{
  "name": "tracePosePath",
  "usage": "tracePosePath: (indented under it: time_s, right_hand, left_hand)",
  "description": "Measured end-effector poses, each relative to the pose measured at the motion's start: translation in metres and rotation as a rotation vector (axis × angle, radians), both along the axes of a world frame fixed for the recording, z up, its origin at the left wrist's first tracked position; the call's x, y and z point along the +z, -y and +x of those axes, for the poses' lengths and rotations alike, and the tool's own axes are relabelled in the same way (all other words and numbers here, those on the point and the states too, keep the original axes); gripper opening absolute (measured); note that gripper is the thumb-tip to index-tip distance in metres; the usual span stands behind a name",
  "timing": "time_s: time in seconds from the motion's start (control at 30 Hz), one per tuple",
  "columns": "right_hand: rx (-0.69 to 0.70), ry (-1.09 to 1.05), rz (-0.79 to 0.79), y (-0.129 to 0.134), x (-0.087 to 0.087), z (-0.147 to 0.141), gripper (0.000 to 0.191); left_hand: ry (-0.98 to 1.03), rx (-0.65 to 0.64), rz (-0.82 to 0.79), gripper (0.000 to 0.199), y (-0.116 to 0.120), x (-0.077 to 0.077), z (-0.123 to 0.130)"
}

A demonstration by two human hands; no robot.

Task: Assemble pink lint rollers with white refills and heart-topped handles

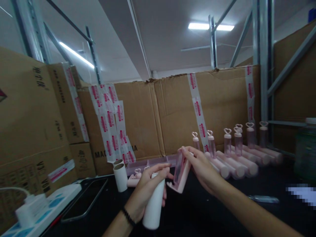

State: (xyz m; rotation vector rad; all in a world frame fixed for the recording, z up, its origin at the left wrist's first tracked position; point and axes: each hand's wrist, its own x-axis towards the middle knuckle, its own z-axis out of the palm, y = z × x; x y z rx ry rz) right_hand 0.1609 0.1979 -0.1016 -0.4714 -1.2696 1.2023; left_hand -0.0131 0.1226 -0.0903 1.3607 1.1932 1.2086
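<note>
My left hand (153,187), with a dark beaded band at the wrist, is closed around a smooth white cylinder (154,207) that tilts slightly. In my right hand (194,161) is a pink piece (181,176), partly clear, with what looks like a small heart shape at its lower end. My right fingers grip it from above and behind. The two held things are close together, and my left fingertips reach toward the pink piece. Behind my left hand, a pink piece with heart-shaped tops (134,179) lies partly hidden.
White open tubes (120,177) stand at left, near a phone (85,200) and a power strip (51,204). Several pink cylinders (237,166) lie at right, with clear heart-topped tubes (227,140) upright among them. Cardboard (172,115) walls the back; a pen-like object (264,199) lies at right.
</note>
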Motion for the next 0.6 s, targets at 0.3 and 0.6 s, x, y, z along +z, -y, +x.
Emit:
tracePosePath:
  time_s: [0.3, 0.6]
  right_hand:
    - [0.168, -0.267, -0.12, 0.001, -0.006, -0.007, 0.03]
    - [0.107, -0.046, 0.01, 0.002, -0.005, -0.006, 0.037]
  left_hand:
    - [0.022, 0.122, 0.128, 0.057, 0.002, -0.001, 0.003]
    - [0.066, 0.146, 0.165, 0.042, 0.004, 0.006, -0.003]
